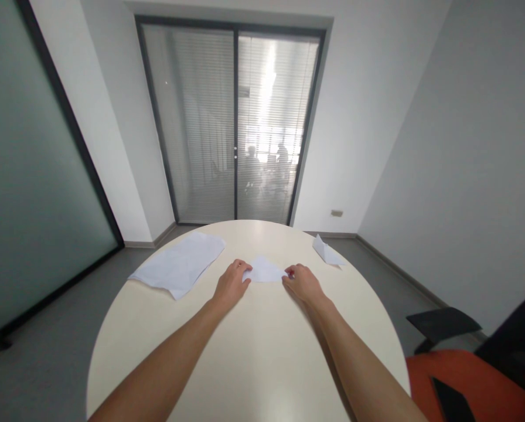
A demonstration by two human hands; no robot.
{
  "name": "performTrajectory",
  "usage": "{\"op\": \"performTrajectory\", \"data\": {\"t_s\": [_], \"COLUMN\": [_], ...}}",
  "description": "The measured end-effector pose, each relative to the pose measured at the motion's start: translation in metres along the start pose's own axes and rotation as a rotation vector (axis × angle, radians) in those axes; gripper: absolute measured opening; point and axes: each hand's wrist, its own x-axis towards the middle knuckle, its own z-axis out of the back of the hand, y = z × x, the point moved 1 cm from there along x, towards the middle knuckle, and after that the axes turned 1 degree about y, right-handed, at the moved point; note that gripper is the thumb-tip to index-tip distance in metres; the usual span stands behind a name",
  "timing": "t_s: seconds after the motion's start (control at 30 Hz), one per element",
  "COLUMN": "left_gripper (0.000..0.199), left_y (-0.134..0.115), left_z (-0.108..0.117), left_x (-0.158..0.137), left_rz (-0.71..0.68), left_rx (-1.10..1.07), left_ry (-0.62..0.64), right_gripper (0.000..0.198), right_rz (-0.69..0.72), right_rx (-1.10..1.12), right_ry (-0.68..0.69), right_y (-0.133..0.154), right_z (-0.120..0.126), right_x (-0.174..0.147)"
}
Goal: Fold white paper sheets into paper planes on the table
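A white, triangular piece of folded paper (265,270) lies on the round, cream-coloured, smooth tabletop (254,351), directly between the person's two bare hands, its peak pointing away from the person and its long edge towards them. The left hand (231,282) is at the paper's left corner, its fingers curled and its thumb a little apart from them, with that corner in the narrow gap. The right hand (305,285) is at the opposite corner, fingers bent and thumb drawn near the fingertips; whether either hand pinches the paper or only presses it cannot be told. Well to the left, larger flat white paper sheeting (186,261) lies at a slant near the table's edge. To the right, beyond the right hand, a smaller white paper piece with a raised fold (327,253) lies close to the rim. Near the table's right side stands an office chair with an orange seat and black armrests (473,381).
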Motion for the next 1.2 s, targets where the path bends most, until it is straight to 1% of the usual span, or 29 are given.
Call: {"op": "performTrajectory", "data": {"t_s": [0.2,0.4,0.57,0.8,0.9,1.07,1.2], "left_gripper": [0.031,0.033,0.03,0.027,0.029,0.029,0.03], "left_y": [0.0,-0.002,-0.003,-0.001,0.001,0.005,0.01], "left_z": [0.0,0.001,0.001,0.002,0.0,-0.001,-0.002], "left_x": [-0.001,-0.001,-0.002,-0.001,0.0,0.002,0.005], "left_rz": [-0.019,0.005,-0.02,-0.039,-0.018,0.038,0.072], "left_rx": [0.009,0.028,0.036,0.041,0.027,-0.046,-0.211], "left_ry": [-0.019,-0.007,-0.03,-0.07,-0.066,-0.075,-0.099], "right_gripper": [0.027,0.024,0.021,0.016,0.014,0.012,0.011], "right_rz": [0.021,0.001,-0.004,0.021,0.052,0.088,0.108], "right_rx": [0.016,0.033,0.085,0.135,0.149,0.185,0.223], "right_ry": [-0.01,-0.007,0.002,0.007,0.011,0.026,0.016], "right_y": [-0.002,0.0,0.0,-0.002,-0.005,-0.013,-0.022], "right_z": [-0.001,0.0,0.001,0.002,0.003,0.002,-0.002], "right_x": [0.001,0.0,0.0,0.0,0.0,0.003,0.007]}}
